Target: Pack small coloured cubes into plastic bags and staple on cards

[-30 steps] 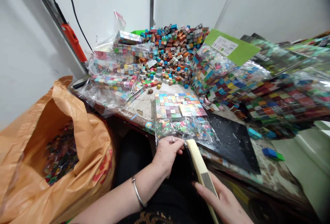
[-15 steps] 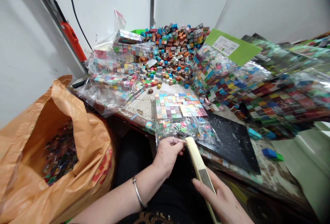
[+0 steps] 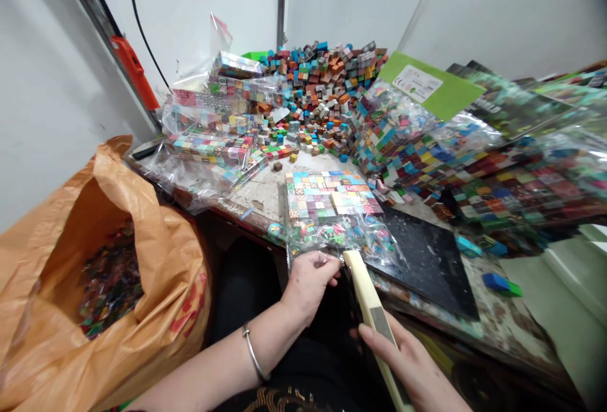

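Note:
My left hand, with a silver bracelet on the wrist, pinches the near edge of a clear plastic bag packed with small coloured cubes. The bag lies on the table's front edge. My right hand grips a long cream-coloured bar tool, whose tip rests against the bag's near edge beside my left fingers.
A large heap of loose coloured cubes fills the back of the table. Filled clear bags lie left and right. A black mat lies right of the bag. An open orange sack stands at left. Green cards lean behind.
The cream tool's tip has stayed at the bag's edge with small shifts. My right hand slid slightly along its handle. The left hand keeps its hold.

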Motion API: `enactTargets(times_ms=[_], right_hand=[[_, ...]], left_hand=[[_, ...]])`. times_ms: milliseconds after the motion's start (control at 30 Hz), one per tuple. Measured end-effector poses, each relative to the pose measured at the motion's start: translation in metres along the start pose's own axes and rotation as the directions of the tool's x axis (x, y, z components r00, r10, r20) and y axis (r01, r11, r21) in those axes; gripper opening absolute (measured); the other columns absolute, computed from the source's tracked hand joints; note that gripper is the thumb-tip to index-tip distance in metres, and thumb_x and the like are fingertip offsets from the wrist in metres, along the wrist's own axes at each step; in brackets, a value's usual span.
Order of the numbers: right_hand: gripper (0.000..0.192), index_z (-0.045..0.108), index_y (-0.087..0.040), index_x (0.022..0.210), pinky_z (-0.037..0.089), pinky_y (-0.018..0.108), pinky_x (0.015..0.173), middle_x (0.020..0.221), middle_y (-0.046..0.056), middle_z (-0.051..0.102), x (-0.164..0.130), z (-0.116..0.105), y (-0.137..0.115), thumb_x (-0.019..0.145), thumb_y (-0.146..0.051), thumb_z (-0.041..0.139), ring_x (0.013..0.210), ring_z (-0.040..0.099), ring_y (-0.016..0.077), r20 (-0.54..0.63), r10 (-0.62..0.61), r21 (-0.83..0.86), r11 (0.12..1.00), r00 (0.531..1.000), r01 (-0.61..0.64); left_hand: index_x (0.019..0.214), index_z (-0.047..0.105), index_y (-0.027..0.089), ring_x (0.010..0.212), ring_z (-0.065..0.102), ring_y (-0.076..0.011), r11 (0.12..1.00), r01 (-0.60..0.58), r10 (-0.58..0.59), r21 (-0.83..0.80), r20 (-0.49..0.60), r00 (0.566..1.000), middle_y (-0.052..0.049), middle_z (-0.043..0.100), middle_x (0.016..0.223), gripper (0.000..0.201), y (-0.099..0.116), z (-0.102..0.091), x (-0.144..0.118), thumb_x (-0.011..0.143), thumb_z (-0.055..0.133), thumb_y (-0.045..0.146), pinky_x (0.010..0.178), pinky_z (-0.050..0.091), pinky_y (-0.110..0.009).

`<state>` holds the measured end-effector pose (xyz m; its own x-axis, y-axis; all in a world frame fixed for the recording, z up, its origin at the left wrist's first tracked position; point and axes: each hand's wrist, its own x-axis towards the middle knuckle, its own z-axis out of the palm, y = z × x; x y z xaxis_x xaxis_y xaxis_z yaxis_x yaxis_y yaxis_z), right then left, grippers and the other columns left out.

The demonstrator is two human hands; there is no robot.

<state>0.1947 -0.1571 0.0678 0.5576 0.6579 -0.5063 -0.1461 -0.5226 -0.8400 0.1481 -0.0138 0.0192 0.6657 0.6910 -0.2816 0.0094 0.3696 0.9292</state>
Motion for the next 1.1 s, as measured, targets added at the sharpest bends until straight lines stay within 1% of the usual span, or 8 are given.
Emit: enactTargets(times_ms=[100,233,400,500,633,833,1000,1100], right_hand=[[0.044,0.057,-0.023,0.102,0.042,0.029,0.073,0.085,0.002,0.065,0.002,-0.003,0.004,0.072,-0.054,0.053,0.086,0.057,0.023,0.013,0.029,-0.011,1.0,0.999,-0.029],[0.052,0.054,-0.023,0.111,0.044,0.028,0.074,0.094,0.003,0.064,0.004,-0.005,0.007,0.07,-0.055,0.054,0.093,0.056,0.0242,0.024,0.028,-0.022,0.999,0.999,-0.027],[0.052,0.055,-0.023,0.112,0.038,0.029,0.089,0.091,0.002,0.065,0.004,-0.001,0.01,0.069,-0.053,0.055,0.103,0.051,0.024,-0.046,-0.042,-0.054,0.998,0.998,0.04],[0.051,0.057,-0.024,0.109,0.038,0.03,0.09,0.088,0.001,0.065,0.005,0.002,0.012,0.067,-0.053,0.056,0.1,0.052,0.0242,-0.08,-0.06,-0.034,0.998,0.995,0.057],[0.054,0.057,-0.021,0.108,0.04,0.035,0.087,0.077,0.003,0.066,0.007,0.001,0.01,0.066,-0.055,0.056,0.09,0.057,0.026,-0.069,0.0,-0.015,1.0,0.998,-0.001],[0.057,0.051,-0.025,0.118,0.038,0.036,0.09,0.103,0.003,0.063,0.007,0.001,0.003,0.069,-0.053,0.054,0.1,0.054,0.0268,-0.064,-0.039,-0.028,0.999,0.997,0.037],[0.057,0.046,-0.022,0.123,0.03,0.035,0.099,0.117,0.004,0.056,0.0,-0.007,0.009,0.073,-0.049,0.052,0.114,0.044,0.0253,0.0,0.005,-0.067,0.998,1.0,-0.005],[0.058,0.045,-0.021,0.123,0.025,0.032,0.103,0.125,0.004,0.051,-0.006,-0.02,0.021,0.073,-0.048,0.054,0.12,0.037,0.0242,0.019,0.067,-0.133,0.989,0.998,-0.064]], left_hand=[[0.07,0.061,0.013,0.051,0.049,-0.0073,0.993,0.066,-0.063,-0.098,0.032,0.997,0.0,0.058,0.061,0.021,-0.002,0.0,-0.001,0.07,0.058,0.034,0.046,0.03,-0.017],[0.068,0.06,0.012,0.053,0.05,-0.0078,0.98,0.117,-0.118,-0.162,0.004,0.993,-0.001,0.057,0.061,0.021,-0.003,0.005,-0.001,0.067,0.061,0.032,0.046,0.03,-0.017],[0.063,0.061,0.013,0.051,0.049,-0.0094,0.994,0.054,-0.06,-0.097,-0.06,0.996,0.0,0.055,0.053,0.013,0.001,0.009,-0.001,0.064,0.062,0.026,0.048,0.032,-0.019],[0.06,0.06,0.014,0.05,0.048,-0.0096,0.997,0.019,-0.023,-0.075,-0.055,0.998,0.001,0.054,0.051,0.011,0.003,0.008,-0.002,0.064,0.061,0.024,0.051,0.034,-0.02],[0.06,0.059,0.014,0.052,0.049,-0.0103,0.999,-0.009,0.007,-0.043,-0.036,0.999,0.002,0.054,0.052,0.011,0.003,0.007,-0.002,0.065,0.06,0.024,0.054,0.037,-0.021],[0.065,0.061,0.014,0.052,0.05,-0.0101,1.0,-0.004,0.004,0.005,-0.004,1.0,0.001,0.055,0.053,0.013,0.001,0.003,-0.001,0.068,0.059,0.027,0.05,0.034,-0.02],[0.074,0.062,0.013,0.06,0.055,-0.0108,0.989,0.058,-0.051,-0.134,0.054,0.997,-0.002,0.06,0.066,0.02,-0.006,0.001,-0.001,0.07,0.059,0.032,0.05,0.035,-0.018],[0.075,0.062,0.013,0.064,0.056,-0.0116,0.979,0.08,-0.074,-0.187,0.039,0.997,-0.003,0.06,0.068,0.021,-0.008,0.002,-0.001,0.069,0.06,0.033,0.05,0.035,-0.017]])
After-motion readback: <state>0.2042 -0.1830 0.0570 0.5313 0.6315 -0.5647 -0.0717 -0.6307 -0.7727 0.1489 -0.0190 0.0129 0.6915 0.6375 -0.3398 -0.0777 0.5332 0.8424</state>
